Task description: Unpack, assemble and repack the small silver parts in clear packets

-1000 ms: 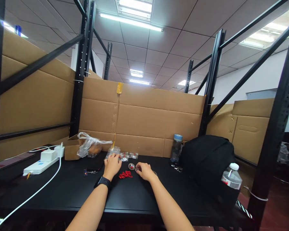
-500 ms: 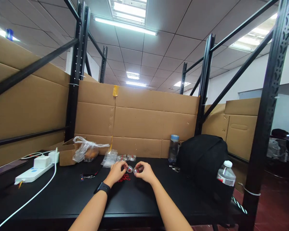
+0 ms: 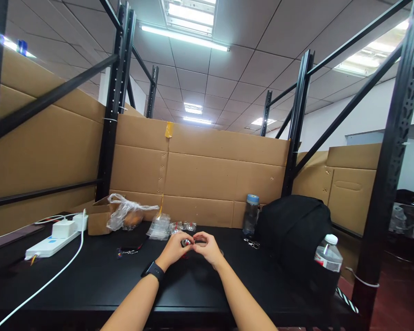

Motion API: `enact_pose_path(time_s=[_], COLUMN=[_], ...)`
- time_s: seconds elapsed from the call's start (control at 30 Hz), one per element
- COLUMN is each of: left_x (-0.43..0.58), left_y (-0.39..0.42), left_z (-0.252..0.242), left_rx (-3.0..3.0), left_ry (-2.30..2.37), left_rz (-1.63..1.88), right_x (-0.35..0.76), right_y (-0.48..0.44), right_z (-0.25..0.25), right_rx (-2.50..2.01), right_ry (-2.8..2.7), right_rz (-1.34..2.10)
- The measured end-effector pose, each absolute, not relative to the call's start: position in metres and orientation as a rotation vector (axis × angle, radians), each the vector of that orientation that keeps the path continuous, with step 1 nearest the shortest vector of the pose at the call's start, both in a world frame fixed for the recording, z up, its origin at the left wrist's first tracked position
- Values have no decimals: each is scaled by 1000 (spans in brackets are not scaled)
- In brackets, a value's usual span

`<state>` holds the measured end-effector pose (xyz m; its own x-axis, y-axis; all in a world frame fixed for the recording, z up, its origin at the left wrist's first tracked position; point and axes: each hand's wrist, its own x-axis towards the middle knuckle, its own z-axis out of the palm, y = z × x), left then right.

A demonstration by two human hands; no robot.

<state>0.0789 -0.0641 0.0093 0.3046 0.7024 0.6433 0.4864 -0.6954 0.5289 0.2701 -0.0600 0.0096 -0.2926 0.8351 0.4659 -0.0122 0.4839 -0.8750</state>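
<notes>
Over the black table, my left hand [image 3: 176, 246] and my right hand [image 3: 209, 249] meet at the fingertips. The left fingers are closed on a small clear round disc [image 3: 185, 242] with some red in it. My right thumb and fingers are pinched together beside it; what they hold is too small to make out. A little red cord [image 3: 185, 257] shows on the table under the hands, mostly hidden by them. Just behind the hands lie small clear packets [image 3: 189, 226] with red bits and a stack of clear plastic bags [image 3: 159, 226].
On the left are a white power strip [image 3: 47, 247], a cardboard box [image 3: 98, 222], a plastic bag [image 3: 118, 219] and a keychain [image 3: 129, 251]. To the right stand a blue-capped bottle [image 3: 250, 216], metal rings [image 3: 251, 243] and a black backpack [image 3: 293, 230] with a water bottle [image 3: 329, 254].
My hands have come together; before, they were apart with a clear round piece showing at each. The red cord, in plain sight earlier, is now largely covered. The view has shifted slightly.
</notes>
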Motion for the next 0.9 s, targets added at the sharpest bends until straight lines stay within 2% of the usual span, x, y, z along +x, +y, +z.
enact_pose_path(time_s=[0.43,0.53,0.73,0.8,0.9], left_x=[86,83,57,50,46], left_y=[-75,-71,-55,-53,-55], left_z=[14,14,4,1,-1], left_rx=[2489,2440,2378,2395,2393], left_ry=[1214,1306,1423,1507,1663], left_rz=[1239,1259,1075,1027,951], right_x=[269,271,325,345,363], right_y=[-59,-60,-56,-52,-44], right_z=[5,9,21,20,12], right_rx=[-766,-792,-1186,-1339,-1369], right_ry=[-1702,-1716,-1856,-1854,-1849], right_rz=[1052,870,159,136,305])
